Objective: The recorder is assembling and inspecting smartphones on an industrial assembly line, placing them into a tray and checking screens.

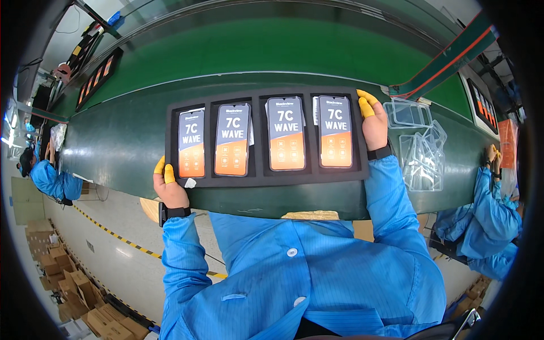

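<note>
A black foam tray [272, 178] lies before me at the near side of the green bench, its compartments in one row. Several smartphones [287, 134] sit face up in it, one per compartment, their fronts dark above and orange below. My left hand [171, 191] grips the tray's lower left corner, with yellow finger cots on its fingers. At the upper right corner, my right hand [374, 126] holds the tray's edge, also in yellow finger cots. White labels or slips partly show beside the phones. A small white tab [190, 183] sits near my left fingers.
Clear plastic cases [422, 161] lie piled right of the tray. A green conveyor belt [255, 48] runs beyond the bench, with another phone tray [99, 78] far left and one [483, 107] far right. Co-workers in blue sit at both sides. Cardboard boxes [107, 323] stand lower left.
</note>
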{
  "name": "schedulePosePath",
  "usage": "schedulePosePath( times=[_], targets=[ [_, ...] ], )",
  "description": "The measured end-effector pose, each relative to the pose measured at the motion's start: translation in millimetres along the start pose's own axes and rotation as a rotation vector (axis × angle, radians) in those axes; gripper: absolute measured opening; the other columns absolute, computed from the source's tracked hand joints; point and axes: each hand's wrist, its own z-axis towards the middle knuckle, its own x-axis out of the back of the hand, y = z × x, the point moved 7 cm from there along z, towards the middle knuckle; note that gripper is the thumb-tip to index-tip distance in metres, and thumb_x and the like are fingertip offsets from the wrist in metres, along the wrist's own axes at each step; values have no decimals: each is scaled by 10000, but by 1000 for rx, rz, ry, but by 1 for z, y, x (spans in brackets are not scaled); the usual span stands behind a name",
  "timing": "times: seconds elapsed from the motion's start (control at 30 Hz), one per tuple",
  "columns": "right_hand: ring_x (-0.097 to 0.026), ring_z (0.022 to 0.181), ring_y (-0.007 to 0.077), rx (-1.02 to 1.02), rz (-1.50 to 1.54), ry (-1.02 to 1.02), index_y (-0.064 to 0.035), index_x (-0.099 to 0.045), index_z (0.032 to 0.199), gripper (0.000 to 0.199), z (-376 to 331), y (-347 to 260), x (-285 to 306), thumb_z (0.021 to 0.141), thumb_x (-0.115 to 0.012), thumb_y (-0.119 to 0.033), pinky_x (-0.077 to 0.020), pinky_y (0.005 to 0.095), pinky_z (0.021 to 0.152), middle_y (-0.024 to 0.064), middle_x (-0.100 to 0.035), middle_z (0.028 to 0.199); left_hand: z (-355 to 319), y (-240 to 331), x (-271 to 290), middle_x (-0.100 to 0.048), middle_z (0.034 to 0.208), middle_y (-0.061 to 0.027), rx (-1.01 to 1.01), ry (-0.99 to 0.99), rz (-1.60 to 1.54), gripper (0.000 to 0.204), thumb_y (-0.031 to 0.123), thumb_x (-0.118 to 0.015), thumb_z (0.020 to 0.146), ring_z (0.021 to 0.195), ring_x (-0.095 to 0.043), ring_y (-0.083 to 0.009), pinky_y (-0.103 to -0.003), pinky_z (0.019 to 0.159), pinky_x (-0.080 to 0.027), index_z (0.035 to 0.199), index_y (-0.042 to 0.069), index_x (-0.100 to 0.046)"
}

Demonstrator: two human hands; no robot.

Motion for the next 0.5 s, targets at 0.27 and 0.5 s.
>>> schedulePosePath(
  times=[0.27,0.5],
  targets=[
    [-642,916,114,-3,19,-11,1,-629,1206,231,2,3,1,1002,-552,-76,-518,235,807,59,-684,1088,0,-2,0,-650,1153,-112,3,1,-3,280,116,-479,1036,1002,-635,-172,-279,877,-527,1248,-39,-575],
    [-641,912,111,-7,12,-3,-1,-632,1200,227,2,3,1,998,-556,-74,-515,232,800,55,-685,1079,0,0,-1,-658,1140,-113,-7,-7,-9,280,128,-485,1036,985,-641,-170,-281,869,-527,1239,-38,-583]
  ],
)
